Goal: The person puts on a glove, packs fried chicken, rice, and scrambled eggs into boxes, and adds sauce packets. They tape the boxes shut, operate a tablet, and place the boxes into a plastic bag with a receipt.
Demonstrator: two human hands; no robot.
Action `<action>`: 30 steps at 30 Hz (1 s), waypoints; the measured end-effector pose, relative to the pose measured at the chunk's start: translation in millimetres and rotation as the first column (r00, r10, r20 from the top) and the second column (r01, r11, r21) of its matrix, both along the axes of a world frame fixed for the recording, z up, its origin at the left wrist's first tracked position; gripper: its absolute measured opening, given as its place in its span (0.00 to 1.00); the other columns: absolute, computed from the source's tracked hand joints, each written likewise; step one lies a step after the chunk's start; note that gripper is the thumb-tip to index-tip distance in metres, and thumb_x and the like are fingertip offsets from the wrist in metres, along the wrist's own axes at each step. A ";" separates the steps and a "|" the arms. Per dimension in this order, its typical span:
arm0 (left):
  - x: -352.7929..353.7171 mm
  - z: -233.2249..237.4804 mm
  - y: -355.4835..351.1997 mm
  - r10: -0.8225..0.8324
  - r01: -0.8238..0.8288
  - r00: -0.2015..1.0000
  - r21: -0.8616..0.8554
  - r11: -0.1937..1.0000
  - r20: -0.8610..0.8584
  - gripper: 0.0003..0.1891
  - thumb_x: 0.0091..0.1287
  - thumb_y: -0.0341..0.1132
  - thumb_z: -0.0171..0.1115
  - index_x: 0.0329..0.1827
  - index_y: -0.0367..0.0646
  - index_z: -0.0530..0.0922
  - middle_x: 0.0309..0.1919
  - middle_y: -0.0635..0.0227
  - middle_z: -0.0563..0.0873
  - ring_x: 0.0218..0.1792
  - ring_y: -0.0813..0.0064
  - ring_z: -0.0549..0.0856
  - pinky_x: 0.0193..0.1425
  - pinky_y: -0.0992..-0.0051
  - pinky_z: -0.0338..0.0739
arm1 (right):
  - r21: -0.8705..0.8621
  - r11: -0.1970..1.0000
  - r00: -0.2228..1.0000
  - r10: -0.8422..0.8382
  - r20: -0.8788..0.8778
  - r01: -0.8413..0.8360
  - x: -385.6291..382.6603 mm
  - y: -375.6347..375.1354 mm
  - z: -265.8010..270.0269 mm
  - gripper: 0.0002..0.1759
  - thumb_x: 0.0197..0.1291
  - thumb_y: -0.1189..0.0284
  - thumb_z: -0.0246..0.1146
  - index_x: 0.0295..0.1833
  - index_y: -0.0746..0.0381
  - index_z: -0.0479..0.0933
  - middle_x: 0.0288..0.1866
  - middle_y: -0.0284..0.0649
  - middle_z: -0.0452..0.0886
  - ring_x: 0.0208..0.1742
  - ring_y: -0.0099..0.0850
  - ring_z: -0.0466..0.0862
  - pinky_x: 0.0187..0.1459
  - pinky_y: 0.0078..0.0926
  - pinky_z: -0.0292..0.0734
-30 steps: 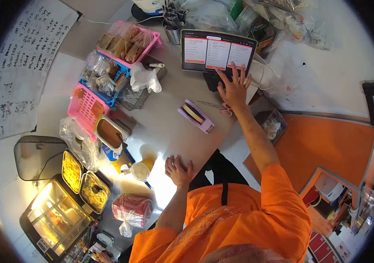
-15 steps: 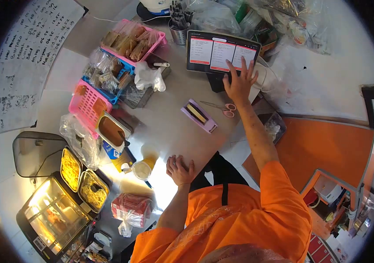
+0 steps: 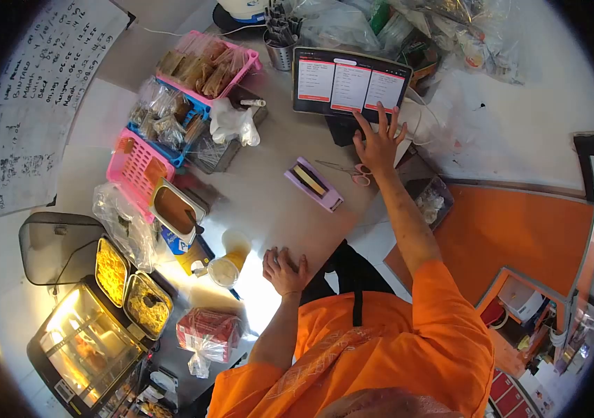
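A tablet [image 3: 350, 85] on a dark stand shows three white panels with red bars. My right hand [image 3: 380, 145] reaches up to its lower right part, fingers spread, the tips at or just over the screen. My left hand [image 3: 285, 272] rests on the steel counter [image 3: 255, 202] near its front edge, fingers apart and holding nothing. Between the two lie a purple tape dispenser [image 3: 313, 184] and scissors [image 3: 359, 174] with pink handles. Left of my left hand stands a clear-lidded cup [image 3: 225, 270].
Pink and blue baskets [image 3: 140, 166] with bagged goods line the left side. A steel pan of brown sauce [image 3: 177, 209], trays of yellow food [image 3: 148, 304] and a lit display warmer [image 3: 86, 347] stand nearer. A wrapped red pack [image 3: 207, 334] lies below the cup. Cutlery fills a metal holder [image 3: 279, 52].
My right hand has moved slightly down on the tablet, its fingertips now nearer the screen's lower edge. My left hand stays in place. The whole view has shifted a little.
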State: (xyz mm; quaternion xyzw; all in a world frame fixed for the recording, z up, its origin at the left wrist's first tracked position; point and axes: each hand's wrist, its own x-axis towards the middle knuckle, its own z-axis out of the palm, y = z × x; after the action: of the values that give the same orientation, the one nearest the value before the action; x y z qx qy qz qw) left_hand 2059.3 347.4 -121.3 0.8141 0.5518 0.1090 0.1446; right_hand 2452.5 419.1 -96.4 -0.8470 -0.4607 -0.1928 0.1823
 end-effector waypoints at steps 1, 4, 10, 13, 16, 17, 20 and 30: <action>0.4 0.4 0.0 0.001 -0.001 1.000 -0.002 1.000 0.001 0.30 0.58 0.54 0.68 0.60 0.50 0.75 0.65 0.58 0.73 0.71 0.51 0.66 0.72 0.47 0.57 | -0.014 1.000 1.000 -0.004 -0.012 0.004 -0.4 0.0 2.0 0.29 0.61 0.59 0.62 0.69 0.31 0.73 0.80 0.40 0.57 0.82 0.53 0.47 0.70 0.73 0.40; 1.5 2.1 -0.1 0.009 -0.009 1.000 -0.015 1.000 -0.011 0.30 0.58 0.54 0.69 0.60 0.50 0.75 0.64 0.58 0.73 0.71 0.51 0.66 0.72 0.47 0.58 | 0.012 1.000 1.000 -0.018 -0.024 0.018 2.2 -4.8 -0.1 0.29 0.61 0.59 0.62 0.69 0.31 0.73 0.80 0.41 0.57 0.82 0.53 0.46 0.71 0.73 0.39; 1.0 -0.6 -0.4 0.007 -0.007 1.000 0.007 1.000 -0.010 0.30 0.57 0.52 0.69 0.60 0.50 0.75 0.65 0.58 0.73 0.71 0.51 0.66 0.72 0.47 0.58 | 0.029 0.994 0.994 -0.107 -0.013 0.107 14.3 -15.5 4.0 0.30 0.60 0.57 0.64 0.70 0.32 0.73 0.80 0.42 0.57 0.82 0.54 0.46 0.72 0.73 0.37; 0.6 -1.2 -0.5 0.002 -0.002 1.000 0.016 1.000 0.002 0.29 0.57 0.52 0.69 0.60 0.50 0.75 0.65 0.59 0.74 0.71 0.51 0.67 0.71 0.47 0.58 | 0.037 0.993 0.994 -0.110 0.000 0.110 19.3 -17.8 3.3 0.30 0.59 0.56 0.64 0.70 0.31 0.73 0.80 0.42 0.57 0.82 0.54 0.46 0.72 0.72 0.38; 2.6 1.4 -0.7 0.013 -0.013 1.000 0.003 1.000 -0.015 0.29 0.57 0.52 0.69 0.59 0.51 0.75 0.64 0.59 0.74 0.70 0.51 0.67 0.71 0.47 0.58 | 0.016 0.994 0.994 -0.113 -0.003 0.113 19.6 -18.5 6.8 0.30 0.59 0.56 0.65 0.69 0.31 0.73 0.81 0.41 0.57 0.82 0.54 0.46 0.71 0.72 0.41; 2.3 1.4 -0.6 0.012 -0.012 1.000 0.005 1.000 -0.016 0.29 0.57 0.52 0.69 0.59 0.51 0.75 0.64 0.59 0.74 0.70 0.51 0.67 0.71 0.47 0.58 | 0.003 0.993 0.993 -0.115 -0.007 0.115 18.9 -18.2 8.3 0.30 0.59 0.56 0.65 0.69 0.30 0.73 0.81 0.41 0.57 0.82 0.54 0.47 0.71 0.72 0.42; 1.3 0.2 -0.7 0.007 -0.007 1.000 0.018 1.000 -0.009 0.29 0.57 0.52 0.69 0.59 0.51 0.75 0.64 0.59 0.74 0.71 0.51 0.67 0.71 0.47 0.58 | 0.022 0.994 0.994 -0.105 0.032 0.104 16.7 -16.0 10.1 0.30 0.59 0.57 0.65 0.69 0.31 0.74 0.81 0.41 0.57 0.82 0.54 0.47 0.70 0.72 0.44; 2.1 3.4 -0.4 -0.001 0.001 1.000 0.024 1.000 -0.006 0.27 0.59 0.52 0.68 0.58 0.50 0.76 0.64 0.59 0.74 0.71 0.51 0.66 0.71 0.48 0.59 | -0.011 1.000 0.999 0.011 0.039 -0.011 1.3 -4.4 5.4 0.30 0.60 0.56 0.64 0.70 0.30 0.72 0.81 0.37 0.57 0.83 0.51 0.47 0.71 0.72 0.42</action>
State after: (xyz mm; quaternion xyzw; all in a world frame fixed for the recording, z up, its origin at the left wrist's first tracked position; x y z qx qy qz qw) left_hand 2061.4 347.0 -117.9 0.8164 0.5505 0.1131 0.1329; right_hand 2453.8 414.7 -91.0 -0.8414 -0.4699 -0.2060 0.1699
